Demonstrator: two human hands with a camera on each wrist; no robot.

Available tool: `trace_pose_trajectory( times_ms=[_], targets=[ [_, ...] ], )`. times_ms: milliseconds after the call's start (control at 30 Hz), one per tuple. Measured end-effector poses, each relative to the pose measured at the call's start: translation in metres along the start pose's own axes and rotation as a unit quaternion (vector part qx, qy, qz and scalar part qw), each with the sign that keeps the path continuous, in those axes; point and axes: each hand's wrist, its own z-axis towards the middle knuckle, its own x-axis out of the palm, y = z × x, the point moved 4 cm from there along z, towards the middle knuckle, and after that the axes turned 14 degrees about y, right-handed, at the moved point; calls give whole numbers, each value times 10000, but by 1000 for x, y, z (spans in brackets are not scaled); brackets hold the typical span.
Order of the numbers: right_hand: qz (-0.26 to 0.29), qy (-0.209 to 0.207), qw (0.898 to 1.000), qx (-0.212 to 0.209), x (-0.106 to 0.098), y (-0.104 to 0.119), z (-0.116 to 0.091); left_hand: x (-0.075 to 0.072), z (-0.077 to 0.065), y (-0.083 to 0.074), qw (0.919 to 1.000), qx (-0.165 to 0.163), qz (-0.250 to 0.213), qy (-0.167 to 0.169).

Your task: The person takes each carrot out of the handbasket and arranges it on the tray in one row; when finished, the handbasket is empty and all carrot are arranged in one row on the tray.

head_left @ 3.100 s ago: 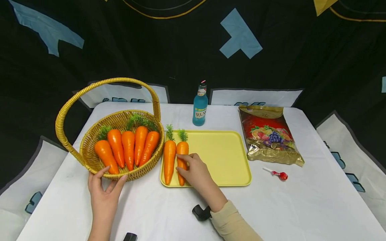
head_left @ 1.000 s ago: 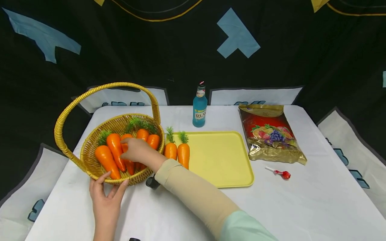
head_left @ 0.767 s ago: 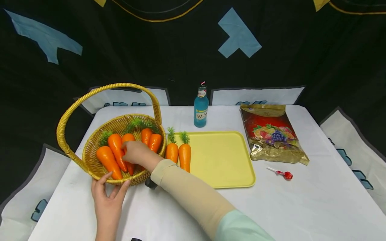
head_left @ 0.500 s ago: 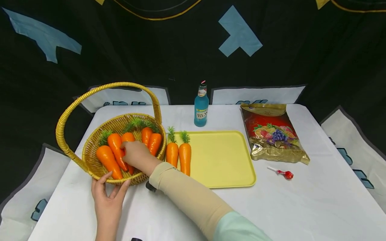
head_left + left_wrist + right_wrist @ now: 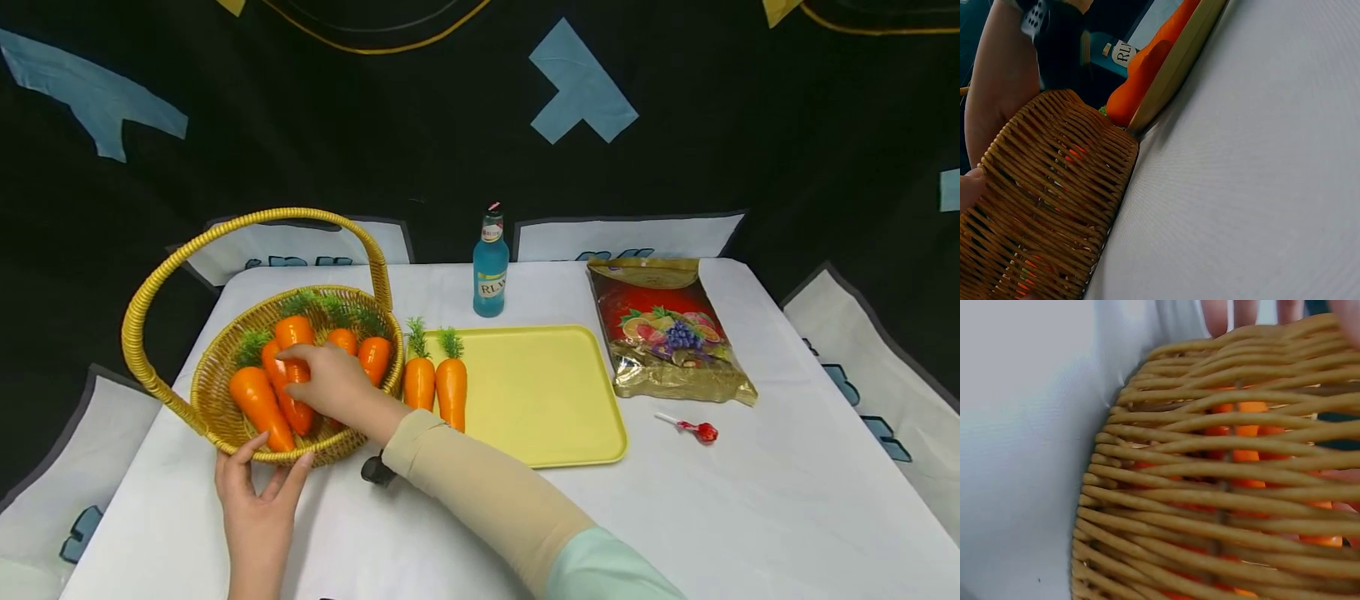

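Observation:
In the head view, my left hand grips the near rim of a yellow wicker basket, thumb and fingers at its edge. My right hand reaches into the basket and pinches an orange carrot with a leafy green top. That carrot lies over or against a neighbouring carrot; its lower end is partly hidden by the fingers. Other carrots, such as a left one and a right one, lie around it. The wrist views show mostly the basket's woven side.
Right of the basket, a yellow tray bears two carrots at its left end, partly behind my sleeve. A blue bottle stands behind it. To the right lie a red and gold bag and a lollipop.
My right hand has left the tray carrot and gone into the basket. Within the last half second the middle carrot has shifted left and up with it. My left hand stays on the rim.

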Motion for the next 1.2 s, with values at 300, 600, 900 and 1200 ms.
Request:
trace_pose_trajectory(
  times_ms=[300,600,900,1200],
  targets=[
    [678,-427,9948,-630,-30,2,-28,-1,2,8,9996,-229,-169,23],
    [1273,-451,9822,-1305,-61,-6,-78,1,1,8,9995,-203,-225,11],
    [1954,-266,9722,-1260,-70,-46,-136,2,-1,5,9989,-293,-359,-17],
    [3036,-723,9500,11,-65,-123,-164,4,1,2,9988,-329,-354,34]
  ],
)
